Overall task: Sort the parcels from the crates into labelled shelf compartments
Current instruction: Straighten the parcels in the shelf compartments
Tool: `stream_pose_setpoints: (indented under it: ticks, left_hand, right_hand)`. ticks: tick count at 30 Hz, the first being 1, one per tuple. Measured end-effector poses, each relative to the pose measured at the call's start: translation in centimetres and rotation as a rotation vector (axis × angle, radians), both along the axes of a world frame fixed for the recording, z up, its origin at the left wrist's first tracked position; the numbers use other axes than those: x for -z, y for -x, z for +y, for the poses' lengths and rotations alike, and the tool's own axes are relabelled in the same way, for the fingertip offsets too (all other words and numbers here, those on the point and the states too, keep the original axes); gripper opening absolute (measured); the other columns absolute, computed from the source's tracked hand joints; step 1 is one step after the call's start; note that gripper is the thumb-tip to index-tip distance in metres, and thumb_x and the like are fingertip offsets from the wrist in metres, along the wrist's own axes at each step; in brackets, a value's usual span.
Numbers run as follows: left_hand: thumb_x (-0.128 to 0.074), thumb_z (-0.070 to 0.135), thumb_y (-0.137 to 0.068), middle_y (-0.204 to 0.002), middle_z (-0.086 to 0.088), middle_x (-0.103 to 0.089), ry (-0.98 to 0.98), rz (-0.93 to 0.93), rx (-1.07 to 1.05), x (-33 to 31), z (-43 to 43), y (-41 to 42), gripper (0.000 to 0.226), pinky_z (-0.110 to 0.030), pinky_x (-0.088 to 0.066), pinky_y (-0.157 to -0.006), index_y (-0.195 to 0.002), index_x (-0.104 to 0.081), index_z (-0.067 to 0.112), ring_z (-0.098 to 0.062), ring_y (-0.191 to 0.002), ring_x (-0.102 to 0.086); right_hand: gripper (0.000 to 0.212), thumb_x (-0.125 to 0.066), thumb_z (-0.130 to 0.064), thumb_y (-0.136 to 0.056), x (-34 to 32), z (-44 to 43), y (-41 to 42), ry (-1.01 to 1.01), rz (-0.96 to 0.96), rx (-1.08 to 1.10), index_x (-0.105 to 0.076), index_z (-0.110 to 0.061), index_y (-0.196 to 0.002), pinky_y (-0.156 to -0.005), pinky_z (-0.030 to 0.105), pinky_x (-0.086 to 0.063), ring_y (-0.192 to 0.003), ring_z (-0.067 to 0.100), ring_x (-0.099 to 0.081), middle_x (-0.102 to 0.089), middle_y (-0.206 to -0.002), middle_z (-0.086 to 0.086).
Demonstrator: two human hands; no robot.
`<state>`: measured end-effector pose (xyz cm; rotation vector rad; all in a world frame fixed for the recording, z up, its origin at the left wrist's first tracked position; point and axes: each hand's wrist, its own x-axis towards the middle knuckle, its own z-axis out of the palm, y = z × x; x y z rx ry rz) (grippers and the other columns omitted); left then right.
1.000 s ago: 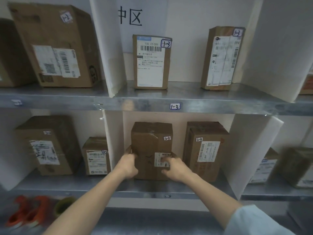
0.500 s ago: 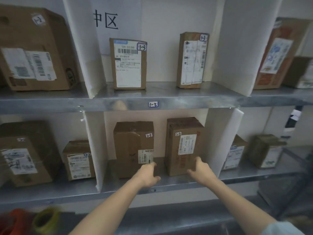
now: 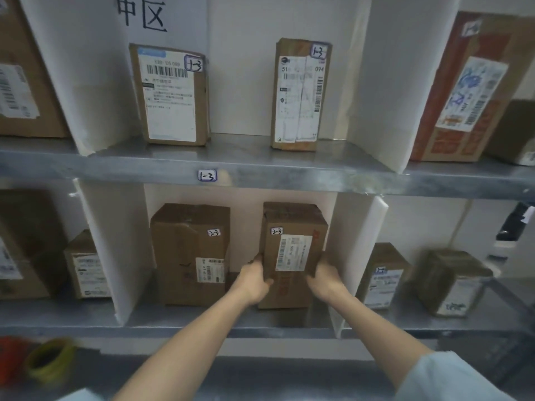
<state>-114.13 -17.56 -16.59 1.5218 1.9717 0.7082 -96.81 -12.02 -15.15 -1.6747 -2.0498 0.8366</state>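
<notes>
Squarely ahead of both arms, the parcel marked 2-3 stands on end just left of the white divider. Its long axis is vertical and its printed label faces outward. Its base appears to sit on the lower shelf, though the hands hide part of the bottom edge.

The hands are apart and clamped on the same box from opposite sides. The left hand grips the lower part of the side turned away from the divider, with its thumb on the front face. The right hand wraps the lower corner on the divider side, filling the narrow space between cardboard and panel. Neither hand is nearer; they sit level, low on the box, well below its middle.

A second box, also marked 2-3, stands farther from the divider, with a clear gap between it and the held parcel.

Probably the step in hand is squaring this parcel in its compartment. Any shift towards the divider has little room, since the right hand is already close to the panel. The free space lies away from the divider.
</notes>
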Motion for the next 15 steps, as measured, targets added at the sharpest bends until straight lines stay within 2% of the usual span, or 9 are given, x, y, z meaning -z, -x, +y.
stream_pose_setpoints:
  ticks: [4,7,15]
  left_hand:
    - [-0.067,0.015,-0.088,-0.137,-0.015,-0.055,0.017,0.013,-0.05,0.1,1.1,-0.5,0.065,-0.038,-0.042,-0.106,-0.144,-0.033,0.007,-0.031,-0.128,-0.051]
    - [-0.066,0.012,-0.088,-0.138,-0.015,-0.054,0.023,0.048,-0.084,0.2,1.6,-0.9,0.071,-0.036,-0.043,-0.105,-0.146,-0.027,0.006,-0.032,-0.128,-0.05]
    - [-0.066,0.016,-0.089,-0.146,-0.017,-0.044,0.122,0.122,-0.104,0.1,0.4,-1.3,0.082,-0.036,-0.04,-0.108,-0.151,-0.015,0.004,-0.034,-0.132,-0.045]
  right_hand:
    - [0.046,-0.052,-0.023,-0.097,0.5,1.0,-0.2,-0.043,0.002,-0.051,-0.03,-0.008,-0.135,-0.092,0.035,-0.048,-0.117,0.031,-0.056,-0.054,-0.132,0.012]
    - [0.049,-0.051,-0.025,-0.098,0.7,1.4,-0.4,-0.055,-0.029,-0.083,-0.026,-0.009,-0.136,-0.09,0.04,-0.052,-0.112,0.032,-0.059,-0.056,-0.129,0.013]
    - [0.049,-0.053,-0.018,-0.095,0.5,0.9,-1.1,-0.003,-0.055,-0.102,-0.029,-0.007,-0.136,-0.088,0.036,-0.052,-0.112,0.034,-0.058,-0.056,-0.127,0.014]
